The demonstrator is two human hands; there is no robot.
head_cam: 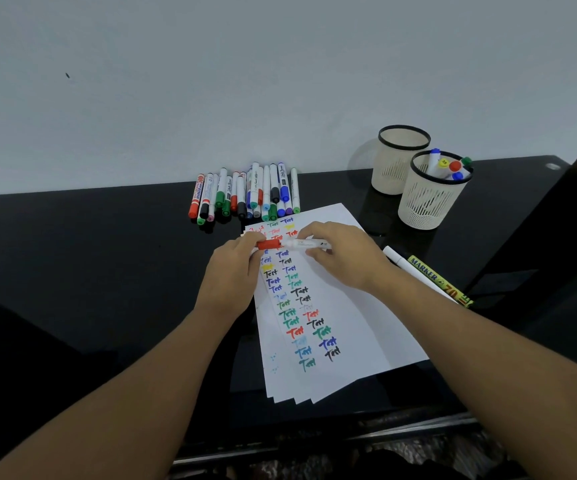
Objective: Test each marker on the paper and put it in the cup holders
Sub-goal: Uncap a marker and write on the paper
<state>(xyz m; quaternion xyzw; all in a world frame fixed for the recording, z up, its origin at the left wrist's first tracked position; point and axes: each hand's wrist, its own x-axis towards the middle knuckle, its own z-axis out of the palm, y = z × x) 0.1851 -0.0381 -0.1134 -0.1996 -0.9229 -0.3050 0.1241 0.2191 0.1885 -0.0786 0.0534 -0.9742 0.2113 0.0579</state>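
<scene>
A white marker (302, 243) with a red cap (269, 244) is held level over the top of the paper (349, 306). My left hand (233, 268) pinches the red cap, and my right hand (340, 252) grips the white barrel. The paper is a fanned stack of white sheets covered with several coloured "Test" words. A pile of several markers (245, 194) lies against the wall behind the paper. Two beige mesh cup holders stand at the right: the rear one (398, 159) looks empty, the front one (432, 195) holds several markers.
The table (89, 254) is glossy black and ends at a grey wall. A white marker (415, 271) and a yellow-green marker (439, 280) lie to the right of the paper, next to my right forearm. The table's front edge runs below my arms.
</scene>
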